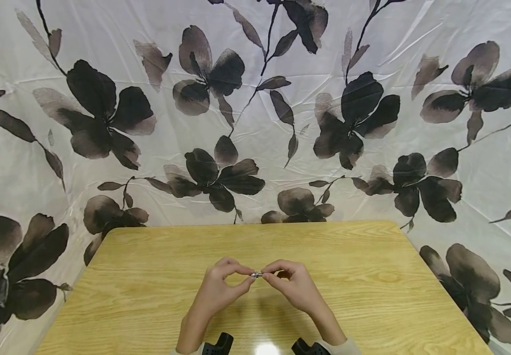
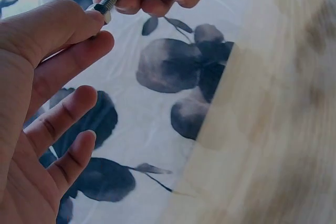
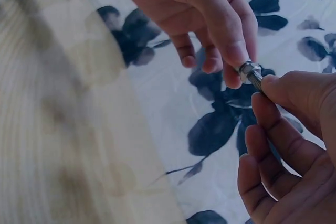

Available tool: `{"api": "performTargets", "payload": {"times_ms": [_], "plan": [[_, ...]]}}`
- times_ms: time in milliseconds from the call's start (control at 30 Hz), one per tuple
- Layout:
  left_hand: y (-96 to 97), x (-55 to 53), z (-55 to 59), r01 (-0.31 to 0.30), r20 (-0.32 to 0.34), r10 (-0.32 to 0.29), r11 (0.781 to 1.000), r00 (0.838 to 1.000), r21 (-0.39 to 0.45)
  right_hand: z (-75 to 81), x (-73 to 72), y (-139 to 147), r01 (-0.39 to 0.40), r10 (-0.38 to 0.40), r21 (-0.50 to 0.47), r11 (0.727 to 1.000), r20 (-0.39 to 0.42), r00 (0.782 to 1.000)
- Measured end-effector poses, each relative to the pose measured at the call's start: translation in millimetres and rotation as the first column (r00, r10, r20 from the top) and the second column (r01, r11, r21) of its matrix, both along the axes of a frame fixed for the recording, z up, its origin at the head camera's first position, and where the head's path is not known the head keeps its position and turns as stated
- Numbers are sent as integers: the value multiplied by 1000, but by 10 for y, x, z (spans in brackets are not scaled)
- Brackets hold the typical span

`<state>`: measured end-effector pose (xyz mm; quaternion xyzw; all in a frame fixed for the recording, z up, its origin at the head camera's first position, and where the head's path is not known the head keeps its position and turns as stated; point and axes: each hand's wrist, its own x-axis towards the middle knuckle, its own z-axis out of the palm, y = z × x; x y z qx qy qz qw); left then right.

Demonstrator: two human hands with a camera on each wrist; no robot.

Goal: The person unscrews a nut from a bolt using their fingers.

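Observation:
A small silver metal bolt [image 1: 257, 274] spans the short gap between the two hands, lying roughly level above the table. My left hand [image 1: 220, 287] pinches its thick end between thumb and index finger. On that end a hex-shaped collar [image 3: 247, 70] shows, partly hidden by the fingertips. From the other side my right hand [image 1: 294, 286] grips the threaded shank [image 3: 255, 80] with thumb and index finger. The other fingers of the left hand [image 2: 58, 103] are spread loosely, while those of the right hand [image 3: 294, 135] are slightly curled.
Beneath the hands is a light wood-grain table [image 1: 157, 276] with rounded far corners. A white cloth with dark flowers [image 1: 282, 128] hangs behind it and along both sides. Black wrist devices [image 1: 220, 345] sit on both forearms at the near edge.

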<state>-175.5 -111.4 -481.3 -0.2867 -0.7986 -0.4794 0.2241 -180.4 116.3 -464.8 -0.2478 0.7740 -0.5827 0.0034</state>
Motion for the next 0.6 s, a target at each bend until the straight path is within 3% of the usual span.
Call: {"api": "performTargets", "payload": {"times_ms": [267, 600], "plan": [[21, 37, 149, 14, -32, -13, 1000, 999, 25, 134, 0, 14, -12, 11, -30, 999, -32, 999], [44, 48, 169, 51, -107, -45, 997, 993, 58, 166, 16, 49, -43, 41, -62, 997, -38, 998]]}}
